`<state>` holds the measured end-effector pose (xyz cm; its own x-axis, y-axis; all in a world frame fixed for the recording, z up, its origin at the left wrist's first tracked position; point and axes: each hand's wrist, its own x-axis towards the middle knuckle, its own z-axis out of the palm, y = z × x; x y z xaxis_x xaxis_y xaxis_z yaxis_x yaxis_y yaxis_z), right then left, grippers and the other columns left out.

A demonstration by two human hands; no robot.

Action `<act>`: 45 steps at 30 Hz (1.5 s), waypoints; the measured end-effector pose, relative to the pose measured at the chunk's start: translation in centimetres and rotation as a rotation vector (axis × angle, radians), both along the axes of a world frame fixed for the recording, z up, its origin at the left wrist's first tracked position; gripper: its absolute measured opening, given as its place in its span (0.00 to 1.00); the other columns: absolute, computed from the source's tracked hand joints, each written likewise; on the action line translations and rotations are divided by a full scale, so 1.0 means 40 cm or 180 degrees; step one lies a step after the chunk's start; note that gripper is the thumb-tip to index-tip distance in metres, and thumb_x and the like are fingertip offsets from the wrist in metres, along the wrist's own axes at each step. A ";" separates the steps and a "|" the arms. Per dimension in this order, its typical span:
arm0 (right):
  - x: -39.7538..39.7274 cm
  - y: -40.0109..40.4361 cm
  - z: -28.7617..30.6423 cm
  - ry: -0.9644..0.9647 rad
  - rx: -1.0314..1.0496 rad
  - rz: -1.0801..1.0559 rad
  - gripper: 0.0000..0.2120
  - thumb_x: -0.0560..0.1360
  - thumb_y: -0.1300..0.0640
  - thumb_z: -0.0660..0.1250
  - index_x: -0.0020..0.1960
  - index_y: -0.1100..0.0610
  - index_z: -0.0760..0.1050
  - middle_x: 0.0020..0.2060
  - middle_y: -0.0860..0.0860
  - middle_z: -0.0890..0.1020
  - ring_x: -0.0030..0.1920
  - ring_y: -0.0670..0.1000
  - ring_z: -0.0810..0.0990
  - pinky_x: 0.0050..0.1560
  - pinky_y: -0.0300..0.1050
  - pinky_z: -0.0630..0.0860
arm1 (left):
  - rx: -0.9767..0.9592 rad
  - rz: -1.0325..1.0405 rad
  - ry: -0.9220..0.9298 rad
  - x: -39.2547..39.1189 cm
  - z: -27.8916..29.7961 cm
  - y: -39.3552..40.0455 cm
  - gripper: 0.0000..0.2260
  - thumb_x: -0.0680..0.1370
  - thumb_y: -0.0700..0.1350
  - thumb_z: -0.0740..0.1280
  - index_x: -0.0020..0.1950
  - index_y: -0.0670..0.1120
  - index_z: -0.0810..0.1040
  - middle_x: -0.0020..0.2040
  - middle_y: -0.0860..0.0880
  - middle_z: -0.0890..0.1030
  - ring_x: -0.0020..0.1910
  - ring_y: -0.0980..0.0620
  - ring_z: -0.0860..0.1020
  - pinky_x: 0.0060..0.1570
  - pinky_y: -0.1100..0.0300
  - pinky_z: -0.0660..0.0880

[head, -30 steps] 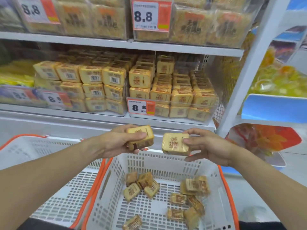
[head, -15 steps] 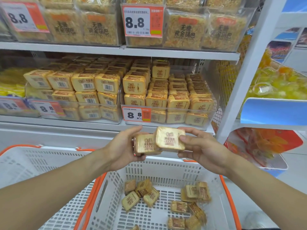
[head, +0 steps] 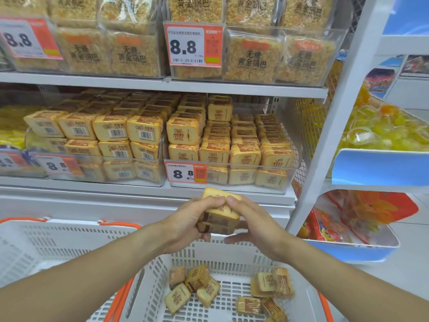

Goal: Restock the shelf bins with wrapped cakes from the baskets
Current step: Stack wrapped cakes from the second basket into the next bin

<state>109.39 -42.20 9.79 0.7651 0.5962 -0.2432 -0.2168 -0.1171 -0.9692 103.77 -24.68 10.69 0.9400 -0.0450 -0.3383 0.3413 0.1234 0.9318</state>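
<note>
Right now both of my hands are closed around a small stack of wrapped cakes (head: 220, 213), held between them above the far rim of the white basket (head: 232, 249) with orange handles. My left hand (head: 185, 225) grips the stack from the left, fingers curled under and around its side and the thumb lying on the top cake. My right hand (head: 251, 223) meets it from the right: the thumb presses down on the top wrapper just beside my left thumb, while the other fingers reach beneath the stack, fairly straight. The top cake sits tilted, its pale printed face turned up and away from me; the darker edges of the cakes below show between my palms, though I cannot tell exactly how many there are.

Below my wrists, loose cakes (head: 197, 287) lie scattered on the basket floor, one cluster to the left and another to the right. A second white basket (head: 58, 242) stands beside it on my left. Straight ahead, on the middle shelf, the clear bin (head: 287, 180) with an 8.8 price tag (head: 186, 173) holds rows of the same cakes, and the neighbouring bin (head: 160, 180) to its left is stacked with them too, barcodes outward. Bags of golden rice crisps (head: 253, 59) fill the shelf above.
</note>
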 end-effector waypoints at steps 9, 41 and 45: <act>0.103 -0.050 0.100 -0.2433 0.0036 -0.0729 0.26 0.62 0.46 0.83 0.58 0.48 0.82 0.52 0.50 0.85 0.51 0.51 0.84 0.45 0.44 0.83 | 0.3229 0.0586 -0.1937 0.019 0.064 0.056 0.24 0.83 0.58 0.61 0.76 0.50 0.62 0.71 0.55 0.67 0.72 0.57 0.65 0.68 0.56 0.68; 0.458 0.229 0.203 -0.2844 -0.2318 -0.1126 0.29 0.79 0.40 0.67 0.69 0.62 0.71 0.60 0.59 0.81 0.58 0.61 0.80 0.56 0.51 0.76 | 0.5527 -0.0872 -0.0915 0.054 0.009 0.065 0.36 0.83 0.55 0.55 0.82 0.49 0.35 0.77 0.40 0.25 0.77 0.38 0.27 0.78 0.42 0.49; 0.365 0.160 0.193 -0.3230 -0.1696 -0.1566 0.18 0.80 0.45 0.67 0.57 0.59 0.79 0.49 0.53 0.84 0.49 0.53 0.82 0.50 0.47 0.78 | 0.5442 -0.0850 -0.1016 0.048 0.006 0.069 0.35 0.82 0.54 0.56 0.83 0.48 0.40 0.78 0.41 0.25 0.77 0.40 0.27 0.78 0.43 0.48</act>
